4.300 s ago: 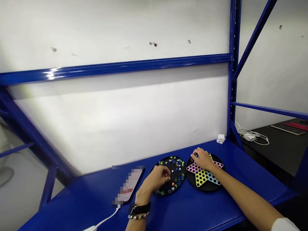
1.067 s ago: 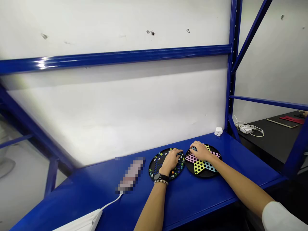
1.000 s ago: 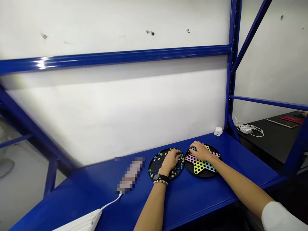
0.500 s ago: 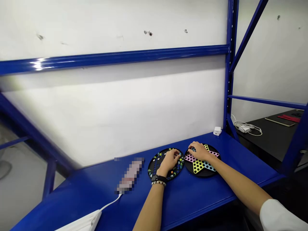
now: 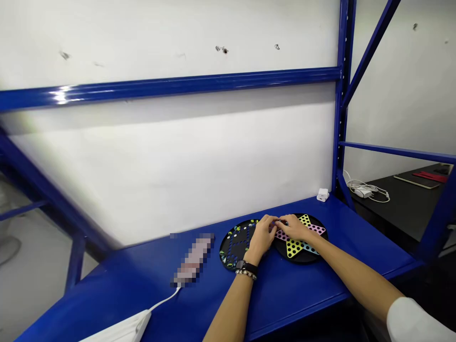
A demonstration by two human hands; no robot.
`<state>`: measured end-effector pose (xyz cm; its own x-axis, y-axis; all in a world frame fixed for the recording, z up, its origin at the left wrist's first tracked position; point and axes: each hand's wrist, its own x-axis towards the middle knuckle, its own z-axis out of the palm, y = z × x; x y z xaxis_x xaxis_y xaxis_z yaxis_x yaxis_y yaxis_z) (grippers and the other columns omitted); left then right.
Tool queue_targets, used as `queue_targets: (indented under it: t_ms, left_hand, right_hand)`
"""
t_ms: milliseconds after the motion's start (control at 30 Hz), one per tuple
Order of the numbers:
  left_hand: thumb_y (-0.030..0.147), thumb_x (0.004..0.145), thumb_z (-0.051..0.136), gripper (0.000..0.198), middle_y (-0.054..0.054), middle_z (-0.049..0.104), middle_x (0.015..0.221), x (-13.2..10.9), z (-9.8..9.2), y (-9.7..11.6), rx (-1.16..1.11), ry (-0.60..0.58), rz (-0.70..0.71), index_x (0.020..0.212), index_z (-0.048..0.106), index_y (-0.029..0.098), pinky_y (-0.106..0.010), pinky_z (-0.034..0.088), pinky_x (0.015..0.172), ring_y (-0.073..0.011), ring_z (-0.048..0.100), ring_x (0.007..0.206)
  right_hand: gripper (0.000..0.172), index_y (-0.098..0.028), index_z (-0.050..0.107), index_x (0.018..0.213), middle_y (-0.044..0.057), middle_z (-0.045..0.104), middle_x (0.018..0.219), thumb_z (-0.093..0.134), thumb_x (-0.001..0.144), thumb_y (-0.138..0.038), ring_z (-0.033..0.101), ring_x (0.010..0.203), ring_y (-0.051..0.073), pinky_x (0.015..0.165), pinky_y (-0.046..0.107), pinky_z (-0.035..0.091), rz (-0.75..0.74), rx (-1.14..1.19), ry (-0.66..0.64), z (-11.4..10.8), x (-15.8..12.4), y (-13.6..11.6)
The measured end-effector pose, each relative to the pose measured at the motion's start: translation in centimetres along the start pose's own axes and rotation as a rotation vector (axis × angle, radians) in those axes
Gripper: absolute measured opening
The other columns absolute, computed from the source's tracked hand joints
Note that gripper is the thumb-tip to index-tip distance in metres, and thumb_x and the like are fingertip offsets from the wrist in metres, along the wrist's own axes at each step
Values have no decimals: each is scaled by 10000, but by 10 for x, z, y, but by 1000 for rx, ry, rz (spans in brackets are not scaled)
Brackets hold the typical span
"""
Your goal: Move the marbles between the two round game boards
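Observation:
Two round black boards lie side by side on the blue table. The left board (image 5: 238, 248) holds colourful marbles around its rim and a dark blue pattern. On the right board (image 5: 302, 257) is a star with yellow, pink and blue parts, full of round holes. My left hand (image 5: 262, 237) reaches over the right side of the marble board, fingers bent together. My right hand (image 5: 292, 226) is over the left part of the star board. The fingertips of both hands meet between the boards, closed; what they hold, if anything, is too small to make out.
A pixelated flat object (image 5: 194, 260) lies left of the boards, joined by a white cable to a white power strip (image 5: 119, 329). A white charger (image 5: 322, 194) stands by the rack post. Blue shelf bars (image 5: 178, 88) frame the white wall. Cables lie on a black table (image 5: 402, 202) at right.
My left hand has moved right from the marble board until its fingertips met those of my right hand. My right hand has shifted little. The view has moved slightly.

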<state>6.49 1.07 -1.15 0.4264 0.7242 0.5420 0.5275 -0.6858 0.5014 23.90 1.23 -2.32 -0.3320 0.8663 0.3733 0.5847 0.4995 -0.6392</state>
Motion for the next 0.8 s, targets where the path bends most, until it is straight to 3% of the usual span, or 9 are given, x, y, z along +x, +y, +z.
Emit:
queue_targets:
  t_ms: [267,400,500,600,667,800]
  left_hand:
    - [162,863,573,247,-32,675,984,0,3,-1,-56,-11,-4,1080,670,224,-316,580,798,-157,670,840]
    - [229,904,555,300,-47,655,1132,2,-12,-6,108,15,-26,1195,625,246,-333,543,896,-182,661,954]
    - [224,942,459,360,-75,618,1254,-2,-33,-26,402,104,-203,1278,589,245,-366,504,943,-237,606,1113]
    - [197,938,400,431,-115,580,1335,-11,-49,-51,624,45,-467,1334,564,232,-440,489,931,-298,554,1182]
    - [183,933,367,453,-132,570,1352,-16,-53,-63,656,-21,-565,1334,574,226,-476,483,920,-316,543,1189]
    - [173,929,330,460,-134,588,1334,-21,-54,-73,634,-69,-615,1283,620,217,-481,483,902,-323,547,1187]
  right_hand:
    - [298,-178,679,769,6,644,672,476,919,-336,511,592,134,573,243,349,6,61,18,-1,3,1]
    - [348,-190,672,774,21,654,694,465,936,-418,534,625,152,617,263,380,73,-43,83,-17,5,15]
    - [313,-204,691,854,53,688,822,470,939,-408,584,763,193,739,308,410,168,-224,144,-35,2,34]
    - [242,-217,698,932,75,692,978,498,923,-354,581,972,245,867,366,393,255,-345,131,-47,-2,51]
    - [245,-228,698,962,82,675,1049,503,919,-370,557,1055,266,908,395,380,286,-349,92,-48,-5,57]
    - [265,-241,690,1021,84,640,1147,507,910,-397,516,1147,286,958,439,362,294,-302,-1,-43,-5,60]
